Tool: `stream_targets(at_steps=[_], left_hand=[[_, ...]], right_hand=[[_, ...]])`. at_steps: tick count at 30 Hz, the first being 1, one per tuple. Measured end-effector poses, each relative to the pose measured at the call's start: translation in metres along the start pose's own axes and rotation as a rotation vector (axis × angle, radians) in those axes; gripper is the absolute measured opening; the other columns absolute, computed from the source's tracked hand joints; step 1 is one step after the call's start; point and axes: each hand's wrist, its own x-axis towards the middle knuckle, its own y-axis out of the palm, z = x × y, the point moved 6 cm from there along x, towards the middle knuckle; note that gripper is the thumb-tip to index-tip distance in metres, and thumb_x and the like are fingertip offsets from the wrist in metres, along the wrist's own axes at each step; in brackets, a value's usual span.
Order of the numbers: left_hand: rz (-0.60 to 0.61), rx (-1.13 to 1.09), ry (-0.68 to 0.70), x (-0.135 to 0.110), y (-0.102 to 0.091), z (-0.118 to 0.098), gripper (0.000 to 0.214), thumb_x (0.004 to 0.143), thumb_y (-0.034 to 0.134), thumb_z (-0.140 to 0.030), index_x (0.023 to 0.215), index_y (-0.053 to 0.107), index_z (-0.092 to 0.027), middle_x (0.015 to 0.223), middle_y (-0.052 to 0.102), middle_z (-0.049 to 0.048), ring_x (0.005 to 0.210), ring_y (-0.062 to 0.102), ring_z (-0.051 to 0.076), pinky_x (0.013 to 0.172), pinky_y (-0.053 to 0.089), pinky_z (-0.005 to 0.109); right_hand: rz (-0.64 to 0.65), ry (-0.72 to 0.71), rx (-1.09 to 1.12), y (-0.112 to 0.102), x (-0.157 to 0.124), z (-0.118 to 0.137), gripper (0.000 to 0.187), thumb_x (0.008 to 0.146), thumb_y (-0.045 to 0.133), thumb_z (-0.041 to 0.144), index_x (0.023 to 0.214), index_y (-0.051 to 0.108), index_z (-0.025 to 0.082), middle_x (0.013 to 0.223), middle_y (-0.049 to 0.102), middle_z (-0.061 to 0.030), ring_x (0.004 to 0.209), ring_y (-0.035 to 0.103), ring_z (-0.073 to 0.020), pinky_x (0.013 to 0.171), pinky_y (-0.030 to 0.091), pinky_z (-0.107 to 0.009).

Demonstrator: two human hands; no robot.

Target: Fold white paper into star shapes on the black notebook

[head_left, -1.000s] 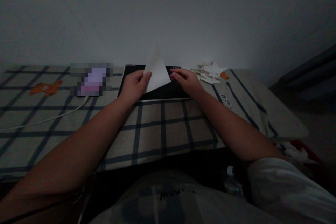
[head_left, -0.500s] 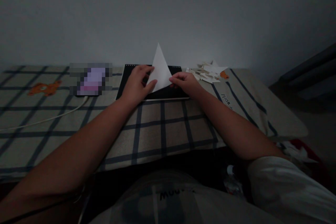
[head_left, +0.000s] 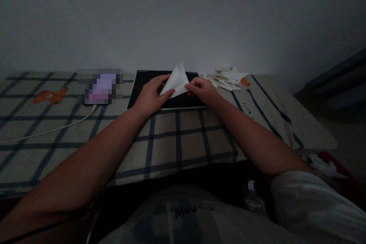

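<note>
A folded sheet of white paper (head_left: pixel 176 81) is held between both hands, its layers parted toward the top. My left hand (head_left: pixel 153 92) grips its left side, with the thumb along the lower edge and the fingers behind. On the right corner, the thumb and fingertips of my right hand (head_left: pixel 201 87) pinch the paper. Beneath the hands lies a black pad (head_left: pixel 185 103) with a row of punched holes along its far edge.
Paper scraps (head_left: pixel 224 80) are heaped right of the pad. A phone (head_left: pixel 101 88) with a blurred screen and white cable (head_left: pixel 71 123) lies left, on a checked tablecloth (head_left: pixel 166 145). A wall rises behind. Below the table edge are a plastic bottle (head_left: pixel 254 198) and a red container (head_left: pixel 340 171) with paper.
The paper's tall point has come down and its layers now show apart, with a fold visible inside. Both hands have stayed nearly in place, still holding it.
</note>
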Motion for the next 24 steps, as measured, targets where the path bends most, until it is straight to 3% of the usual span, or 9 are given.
stream_targets(at_steps=[7, 12, 17, 21, 24], left_hand=[[-0.108, -0.140, -0.083, 0.003, 0.000, 0.016, 0.064, 0.101, 0.069, -0.058, 0.153, 0.070, -0.020, 0.139, 0.082, 0.0130, 0.117, 0.079, 0.030, 0.104, 0.066, 0.042], [-0.164, -0.193, -0.177, 0.008, 0.003, 0.036, 0.051, 0.103, 0.065, -0.042, 0.149, 0.070, -0.020, 0.128, 0.084, 0.0119, 0.112, 0.082, 0.026, 0.102, 0.068, 0.042], [-0.149, -0.352, -0.250, 0.012, 0.010, 0.050, 0.054, 0.099, 0.061, -0.032, 0.151, 0.067, -0.018, 0.119, 0.085, 0.0129, 0.094, 0.084, 0.023, 0.085, 0.071, 0.039], [-0.126, -0.290, -0.230, 0.010, 0.007, 0.042, 0.055, 0.093, 0.076, -0.040, 0.144, 0.074, -0.018, 0.116, 0.086, 0.0110, 0.097, 0.083, 0.023, 0.094, 0.070, 0.041], [-0.023, -0.231, -0.147, 0.007, 0.008, 0.026, 0.069, 0.085, 0.087, -0.047, 0.146, 0.075, -0.019, 0.128, 0.085, 0.0136, 0.104, 0.082, 0.027, 0.097, 0.069, 0.043]], right_hand=[[-0.019, 0.025, -0.013, -0.002, 0.002, -0.005, 0.048, 0.094, 0.082, 0.067, 0.083, 0.061, 0.025, 0.075, 0.068, 0.0003, 0.075, 0.064, -0.0171, 0.076, 0.053, -0.033], [-0.066, 0.051, -0.096, -0.008, 0.003, -0.009, 0.037, 0.097, 0.079, 0.052, 0.080, 0.060, 0.025, 0.074, 0.067, 0.0001, 0.075, 0.063, -0.0184, 0.077, 0.050, -0.034], [-0.070, 0.052, -0.175, -0.011, 0.006, -0.011, 0.030, 0.096, 0.075, 0.043, 0.077, 0.060, 0.025, 0.072, 0.066, 0.0010, 0.072, 0.059, -0.0185, 0.076, 0.048, -0.035], [-0.052, 0.060, -0.221, -0.010, 0.007, -0.009, 0.024, 0.093, 0.073, 0.033, 0.075, 0.060, 0.025, 0.072, 0.065, 0.0016, 0.071, 0.056, -0.0174, 0.075, 0.046, -0.034], [-0.044, 0.055, -0.234, -0.010, 0.006, -0.006, 0.030, 0.097, 0.073, 0.038, 0.074, 0.060, 0.025, 0.073, 0.065, 0.0007, 0.072, 0.056, -0.0176, 0.075, 0.046, -0.035]])
